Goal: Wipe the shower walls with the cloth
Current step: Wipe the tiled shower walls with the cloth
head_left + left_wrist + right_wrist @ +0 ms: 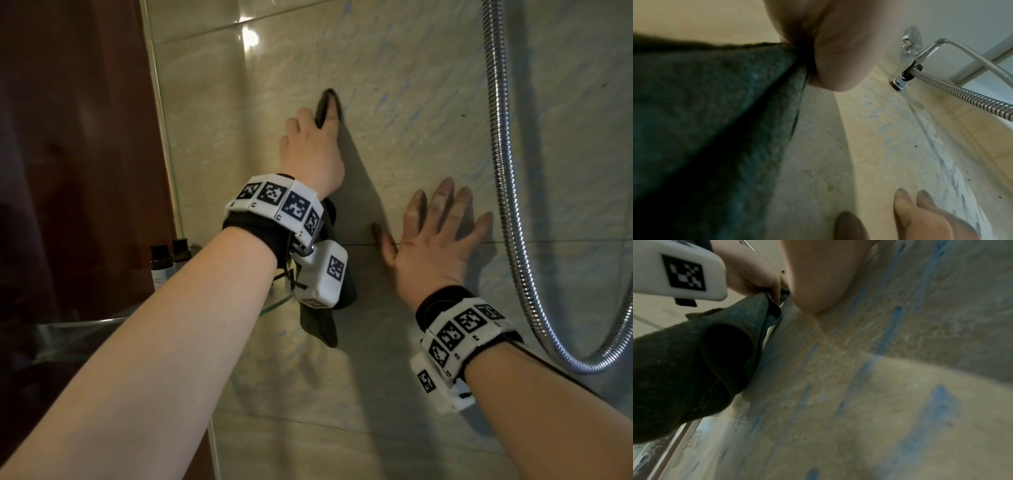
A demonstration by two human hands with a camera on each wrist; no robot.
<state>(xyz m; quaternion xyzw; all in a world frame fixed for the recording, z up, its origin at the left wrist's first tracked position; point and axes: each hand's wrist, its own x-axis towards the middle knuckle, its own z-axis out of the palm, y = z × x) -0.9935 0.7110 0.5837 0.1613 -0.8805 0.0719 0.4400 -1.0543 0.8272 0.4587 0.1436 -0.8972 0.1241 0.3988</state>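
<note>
A dark grey-green cloth [323, 329] is gripped in my left hand [315, 137] and pressed against the beige tiled shower wall [411, 102]. One fold pokes out past my fingertips and the rest hangs below my wrist. In the left wrist view the cloth [715, 129] fills the left side under my palm. My right hand [442, 226] lies flat on the wall to the right, fingers spread, holding nothing. The right wrist view shows the cloth [694, 361] pinched by my left hand [748, 274] and blue streaks on the wall [885, 340].
A metal shower hose [507, 171] loops down the wall right of my right hand, and its fitting [902, 79] shows in the left wrist view. A glass panel edge [161, 102] and a glass corner shelf [274, 305] with small bottles [161, 263] stand at the left.
</note>
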